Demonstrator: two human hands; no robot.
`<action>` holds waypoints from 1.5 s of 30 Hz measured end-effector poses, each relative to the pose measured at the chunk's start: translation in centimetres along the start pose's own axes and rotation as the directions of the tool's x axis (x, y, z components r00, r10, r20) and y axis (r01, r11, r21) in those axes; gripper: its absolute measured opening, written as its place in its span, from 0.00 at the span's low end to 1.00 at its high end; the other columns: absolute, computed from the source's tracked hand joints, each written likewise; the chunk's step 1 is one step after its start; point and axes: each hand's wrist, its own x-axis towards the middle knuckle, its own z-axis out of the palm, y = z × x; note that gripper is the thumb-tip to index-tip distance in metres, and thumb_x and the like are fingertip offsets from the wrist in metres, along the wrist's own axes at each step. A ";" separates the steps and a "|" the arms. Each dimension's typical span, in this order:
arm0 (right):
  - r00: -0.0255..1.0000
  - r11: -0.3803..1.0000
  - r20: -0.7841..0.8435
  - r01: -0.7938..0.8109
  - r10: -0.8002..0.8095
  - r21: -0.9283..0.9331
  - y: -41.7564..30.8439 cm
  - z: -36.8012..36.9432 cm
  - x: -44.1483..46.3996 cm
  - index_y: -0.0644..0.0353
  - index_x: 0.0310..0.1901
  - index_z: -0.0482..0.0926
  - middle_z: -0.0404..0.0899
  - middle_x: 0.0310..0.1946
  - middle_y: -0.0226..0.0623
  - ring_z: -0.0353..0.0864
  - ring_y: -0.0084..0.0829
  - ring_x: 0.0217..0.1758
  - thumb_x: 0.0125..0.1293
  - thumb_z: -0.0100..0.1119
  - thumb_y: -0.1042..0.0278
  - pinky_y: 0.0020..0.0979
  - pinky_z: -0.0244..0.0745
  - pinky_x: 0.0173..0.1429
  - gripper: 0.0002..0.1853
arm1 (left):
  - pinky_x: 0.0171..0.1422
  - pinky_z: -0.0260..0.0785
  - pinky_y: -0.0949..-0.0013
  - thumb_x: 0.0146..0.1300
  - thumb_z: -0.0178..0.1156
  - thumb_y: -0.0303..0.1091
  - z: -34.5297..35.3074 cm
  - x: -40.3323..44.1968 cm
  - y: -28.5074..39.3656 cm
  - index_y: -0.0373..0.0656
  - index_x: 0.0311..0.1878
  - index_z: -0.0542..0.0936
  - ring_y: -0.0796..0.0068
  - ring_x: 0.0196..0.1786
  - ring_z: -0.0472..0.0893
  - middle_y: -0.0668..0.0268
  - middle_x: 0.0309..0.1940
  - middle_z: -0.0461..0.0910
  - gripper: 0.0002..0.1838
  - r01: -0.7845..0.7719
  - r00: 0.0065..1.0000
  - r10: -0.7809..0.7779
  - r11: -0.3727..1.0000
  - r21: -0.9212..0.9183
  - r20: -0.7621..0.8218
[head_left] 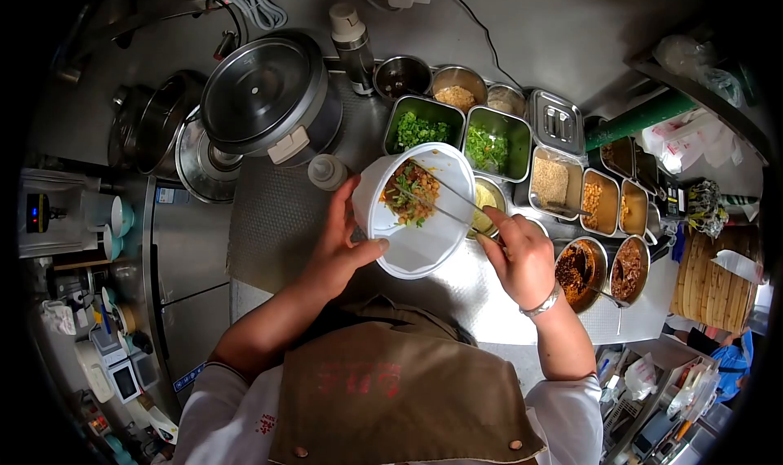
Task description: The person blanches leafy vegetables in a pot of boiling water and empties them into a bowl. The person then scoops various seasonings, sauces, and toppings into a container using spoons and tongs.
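Grasping a tilted white bowl (418, 254) by its side with the left hand (341, 245), above the surface (269, 228). Clasping a thin two-pronged metal utensil (440, 210) in the right hand (522, 257), with both prongs reaching into the chopped food (410, 192) inside the bowl. Working just beside two metal containers (499, 119) of chopped greens (420, 130), near a squeeze bottle (326, 172) to the left and dark red seasoning (575, 273) to the right.

White sleeves (564, 412) flank a brown, red-lettered apron (404, 412).
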 end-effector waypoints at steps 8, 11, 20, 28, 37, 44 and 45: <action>1.000 0.999 -0.002 0.026 -0.026 0.018 -0.1 -0.2 0.3 0.61 0.45 0.78 0.74 0.24 0.38 0.76 0.39 0.25 0.57 0.63 0.70 0.36 0.72 0.31 0.14 | 0.64 0.61 0.54 0.49 0.63 0.30 -0.1 0.1 0.0 0.47 0.73 0.43 0.60 0.71 0.54 0.58 0.68 0.51 0.51 0.017 1.000 -0.017 1.000 0.012 0.011; 1.000 1.000 0.002 0.019 -0.019 0.022 -0.2 -0.3 0.2 0.61 0.45 0.79 0.74 0.24 0.38 0.76 0.39 0.25 0.57 0.63 0.70 0.36 0.72 0.31 0.14 | 0.64 0.61 0.54 0.49 0.64 0.30 -0.1 0.0 -0.1 0.47 0.73 0.43 0.60 0.70 0.54 0.58 0.68 0.51 0.51 0.020 1.000 -0.020 1.000 0.010 0.010; 0.999 0.995 -0.043 -0.020 0.024 0.102 0.0 -0.9 -0.3 0.62 0.43 0.80 0.76 0.25 0.40 0.76 0.40 0.26 0.56 0.63 0.73 0.35 0.72 0.31 0.12 | 0.67 0.56 0.56 0.50 0.64 0.31 -0.5 0.2 -0.7 0.47 0.73 0.43 0.60 0.70 0.55 0.59 0.68 0.51 0.51 -0.001 1.000 0.001 1.000 -0.002 0.004; 0.930 0.904 -0.169 -0.256 0.327 0.342 3.0 -3.3 -1.7 0.66 0.44 0.80 0.80 0.29 0.38 0.77 0.26 0.29 0.59 0.62 0.75 0.24 0.71 0.35 0.12 | 0.69 0.54 0.56 0.49 0.62 0.30 -2.0 0.6 -1.9 0.47 0.73 0.45 0.61 0.68 0.58 0.58 0.67 0.54 0.49 0.003 0.995 -0.014 0.993 -0.118 -0.097; 0.934 0.945 -0.185 -0.321 0.306 -0.059 8.1 -1.6 -1.2 0.65 0.49 0.77 0.80 0.36 0.50 0.82 0.43 0.35 0.59 0.61 0.73 0.34 0.75 0.40 0.16 | 0.70 0.53 0.56 0.49 0.62 0.28 -2.2 0.4 -0.4 0.46 0.72 0.45 0.61 0.67 0.59 0.57 0.65 0.55 0.49 0.033 0.992 -0.054 0.983 -0.182 -0.115; 0.995 0.996 -0.089 -0.031 0.038 0.079 2.3 -3.1 -1.2 0.61 0.45 0.80 0.74 0.23 0.39 0.74 0.36 0.25 0.54 0.65 0.72 0.33 0.70 0.31 0.15 | 0.71 0.49 0.56 0.47 0.62 0.28 -1.7 0.4 -0.7 0.44 0.72 0.44 0.61 0.67 0.58 0.56 0.67 0.55 0.50 -0.003 0.995 -0.007 0.994 -0.106 -0.101; 0.996 0.999 -0.083 0.025 -0.023 0.023 2.0 -2.5 -1.1 0.60 0.44 0.80 0.72 0.22 0.37 0.73 0.38 0.25 0.53 0.66 0.72 0.35 0.69 0.31 0.15 | 0.71 0.49 0.56 0.47 0.62 0.28 -1.6 0.3 -0.5 0.44 0.72 0.44 0.61 0.67 0.58 0.56 0.67 0.55 0.50 -0.001 0.996 -0.006 0.997 -0.082 -0.085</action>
